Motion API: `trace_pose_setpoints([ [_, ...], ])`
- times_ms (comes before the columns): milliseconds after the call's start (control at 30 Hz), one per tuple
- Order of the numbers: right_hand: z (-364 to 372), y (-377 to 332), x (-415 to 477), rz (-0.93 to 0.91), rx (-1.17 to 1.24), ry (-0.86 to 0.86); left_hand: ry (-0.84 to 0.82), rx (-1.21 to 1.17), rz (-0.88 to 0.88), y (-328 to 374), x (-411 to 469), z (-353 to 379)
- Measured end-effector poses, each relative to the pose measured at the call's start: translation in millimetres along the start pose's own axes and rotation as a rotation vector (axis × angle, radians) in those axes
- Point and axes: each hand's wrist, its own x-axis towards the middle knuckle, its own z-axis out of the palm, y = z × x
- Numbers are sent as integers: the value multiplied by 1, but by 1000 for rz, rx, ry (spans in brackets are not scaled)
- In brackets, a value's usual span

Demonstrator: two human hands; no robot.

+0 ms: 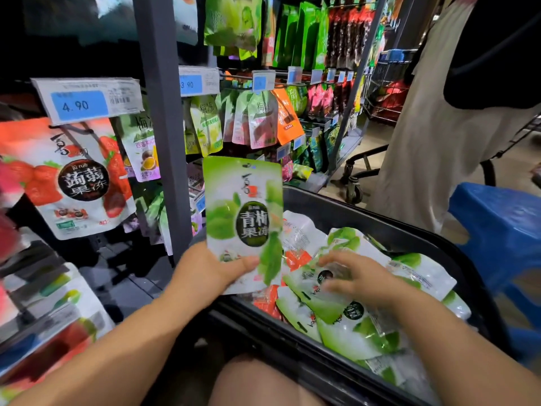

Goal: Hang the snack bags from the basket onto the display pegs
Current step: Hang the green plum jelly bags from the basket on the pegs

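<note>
My left hand [212, 266] holds a green-and-white snack bag [244, 212] upright by its bottom edge, thumb on the front, above the near-left corner of the black basket [380, 227]. The basket holds a heap of similar green bags [360, 326] and a few red ones [297, 257]. My right hand [361, 273] reaches into the heap with blurred, spread fingers touching a green bag; whether it grips one is unclear. Display pegs with hanging bags fill the rack on the left, among them a red strawberry bag [73, 177].
A grey upright post [164, 127] divides the rack. Price tags [87, 99] hang on the peg ends. A person in a pale skirt [433, 127] stands at the right beside a blue stool [497, 218]. A wire cart [386, 92] stands behind. My knee [257, 382] is below.
</note>
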Motion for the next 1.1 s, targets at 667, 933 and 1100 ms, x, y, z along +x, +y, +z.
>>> trace_pose_setpoints([
  [667,14,3,4,-49,-514,-252,16,-209,-102,-14,-4,-18],
  [933,16,-6,3,-16,-523,-116,-11,-262,-101,-15,-3,-18],
  [1100,17,-10,1,-71,-594,-59,-16,-266,-105,-18,-2,-17],
])
